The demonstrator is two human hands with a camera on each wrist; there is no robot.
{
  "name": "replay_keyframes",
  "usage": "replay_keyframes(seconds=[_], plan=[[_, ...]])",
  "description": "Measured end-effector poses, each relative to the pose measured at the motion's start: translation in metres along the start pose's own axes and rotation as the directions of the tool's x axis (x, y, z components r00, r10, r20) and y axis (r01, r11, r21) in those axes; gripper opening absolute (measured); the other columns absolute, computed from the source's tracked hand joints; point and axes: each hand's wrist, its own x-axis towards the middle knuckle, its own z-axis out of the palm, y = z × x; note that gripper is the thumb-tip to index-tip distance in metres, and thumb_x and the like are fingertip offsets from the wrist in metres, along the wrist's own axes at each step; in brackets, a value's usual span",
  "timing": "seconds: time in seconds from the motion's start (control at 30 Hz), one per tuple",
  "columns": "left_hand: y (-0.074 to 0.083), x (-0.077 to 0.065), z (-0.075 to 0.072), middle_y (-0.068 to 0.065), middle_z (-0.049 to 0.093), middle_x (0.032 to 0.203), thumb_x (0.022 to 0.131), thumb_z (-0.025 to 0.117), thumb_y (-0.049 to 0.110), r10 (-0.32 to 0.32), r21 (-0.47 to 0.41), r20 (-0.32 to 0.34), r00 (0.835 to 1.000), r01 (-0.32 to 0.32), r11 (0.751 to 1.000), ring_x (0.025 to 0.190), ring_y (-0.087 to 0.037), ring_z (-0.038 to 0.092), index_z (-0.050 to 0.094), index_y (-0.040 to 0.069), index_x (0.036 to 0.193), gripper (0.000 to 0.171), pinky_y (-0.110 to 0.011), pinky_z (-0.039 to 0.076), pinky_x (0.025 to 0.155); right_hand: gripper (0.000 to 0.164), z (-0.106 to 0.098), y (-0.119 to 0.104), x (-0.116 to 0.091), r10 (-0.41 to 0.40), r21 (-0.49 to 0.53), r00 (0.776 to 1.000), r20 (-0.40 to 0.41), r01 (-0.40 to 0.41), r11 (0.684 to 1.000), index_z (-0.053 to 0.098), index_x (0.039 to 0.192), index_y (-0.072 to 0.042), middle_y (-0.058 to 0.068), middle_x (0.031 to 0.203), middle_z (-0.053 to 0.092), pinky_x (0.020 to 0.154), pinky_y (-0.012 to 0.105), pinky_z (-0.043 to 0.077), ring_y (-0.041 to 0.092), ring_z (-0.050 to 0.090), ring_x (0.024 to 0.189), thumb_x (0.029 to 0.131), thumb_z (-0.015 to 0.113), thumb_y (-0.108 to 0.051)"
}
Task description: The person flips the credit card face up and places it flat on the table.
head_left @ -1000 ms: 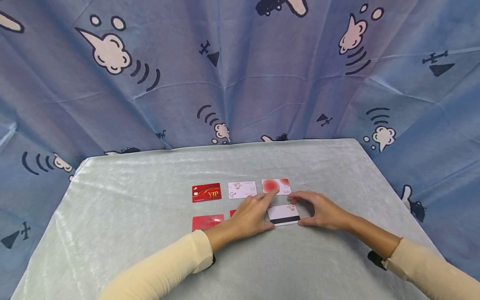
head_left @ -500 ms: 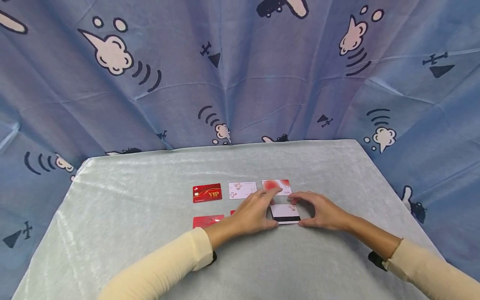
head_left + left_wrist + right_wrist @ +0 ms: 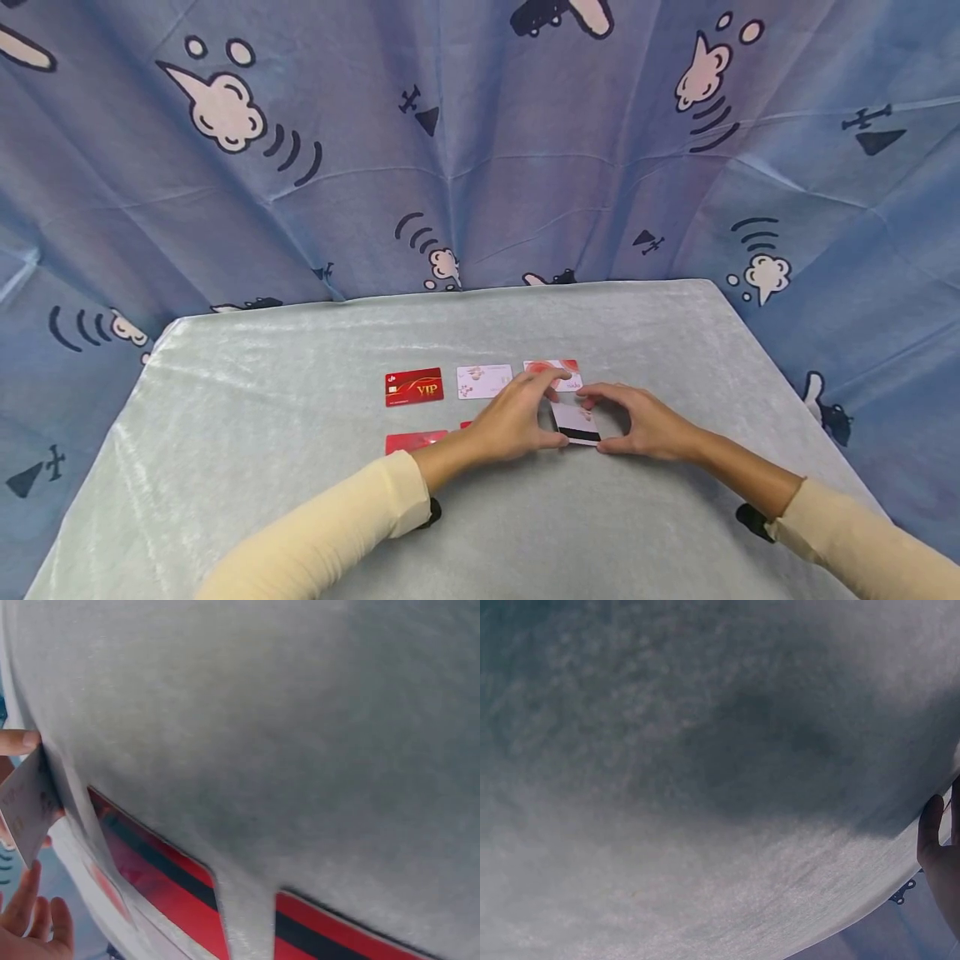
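A white bank card point(image 3: 576, 423) with a black magnetic stripe is tilted on the table, its left side raised. My left hand point(image 3: 510, 425) holds that raised side, thumb at the near corner and fingers at the far one. At its right side my right hand point(image 3: 648, 423) grips the card between thumb and fingers. In the left wrist view the card's printed face point(image 3: 28, 806) shows, with fingertips at its corners. A white card with red circles point(image 3: 567, 386) lies just beyond, partly covered by my left hand.
Left of that lie a white floral card point(image 3: 484, 382) and a red VIP card point(image 3: 414, 387). Nearer are a red card point(image 3: 416, 442) and another red card point(image 3: 465, 424), largely behind my left hand and arm. A grey cloth point(image 3: 247, 467) covers the table; a blue curtain point(image 3: 480, 225) hangs behind.
The striped card's left side has risen from nearly flat to a clear tilt. My left hand has moved right with it, while the right hand has stayed in place.
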Motion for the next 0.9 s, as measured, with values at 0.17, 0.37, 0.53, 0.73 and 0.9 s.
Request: replay_keyframes(seconds=[0.17, 0.37, 0.53, 0.73, 0.9], plan=[[0.003, 0.003, -0.001, -0.003, 0.068, 0.114, 0.075, 0.089, 0.024, 0.026, -0.030, -0.019, 0.999, -0.026, 0.999, 0.111, -0.012, 0.056, 0.046, 0.015, 0.145, 0.082, -0.024, 0.046, 0.090, 0.075, -0.001, 0.001, -0.001, -0.015, 0.003, 1.000, -0.007, 0.015, 1.000, 0.057, 0.137, -0.011, -0.008, 0.116, 0.065, 0.101, 0.036, 0.042, 0.018, 0.058, 0.113, 0.070, 0.091, -0.012], [0.008, 0.006, -0.001, -0.001, 0.066, 0.118, 0.076, 0.088, 0.025, 0.020, -0.028, -0.035, 0.999, -0.021, 0.999, 0.116, -0.009, 0.055, 0.046, 0.017, 0.144, 0.081, -0.023, 0.045, 0.092, 0.073, -0.001, 0.002, -0.002, -0.043, 0.026, 0.999, -0.025, 0.044, 0.999, 0.057, 0.136, -0.010, -0.006, 0.116, 0.065, 0.099, 0.030, 0.042, 0.019, 0.059, 0.109, 0.070, 0.090, -0.010], [0.010, 0.007, -0.002, -0.001, 0.066, 0.119, 0.076, 0.088, 0.026, 0.017, -0.020, -0.037, 0.999, -0.018, 1.000, 0.120, -0.010, 0.053, 0.047, 0.017, 0.144, 0.080, -0.024, 0.045, 0.095, 0.072, -0.001, 0.002, -0.001, -0.063, 0.033, 0.998, -0.032, 0.064, 0.997, 0.058, 0.135, -0.012, -0.007, 0.115, 0.065, 0.099, 0.029, 0.042, 0.019, 0.060, 0.109, 0.070, 0.090, -0.011], [0.011, 0.007, -0.002, -0.001, 0.067, 0.120, 0.077, 0.087, 0.026, 0.004, -0.017, -0.028, 1.000, -0.004, 1.000, 0.122, -0.010, 0.053, 0.047, 0.018, 0.144, 0.079, -0.026, 0.046, 0.095, 0.073, -0.001, 0.001, -0.001, -0.060, 0.055, 0.998, -0.034, 0.062, 0.997, 0.057, 0.136, -0.012, -0.006, 0.114, 0.065, 0.098, 0.037, 0.044, 0.020, 0.060, 0.108, 0.070, 0.090, -0.009], [0.012, 0.007, -0.003, -0.001, 0.068, 0.120, 0.077, 0.087, 0.026, 0.002, -0.015, -0.021, 1.000, -0.002, 1.000, 0.123, -0.011, 0.052, 0.046, 0.018, 0.144, 0.079, -0.027, 0.046, 0.095, 0.077, -0.002, -0.004, 0.000, -0.031, 0.083, 0.999, -0.023, 0.033, 0.996, 0.054, 0.139, -0.012, -0.005, 0.116, 0.066, 0.099, 0.044, 0.043, 0.020, 0.060, 0.110, 0.071, 0.091, -0.017]])
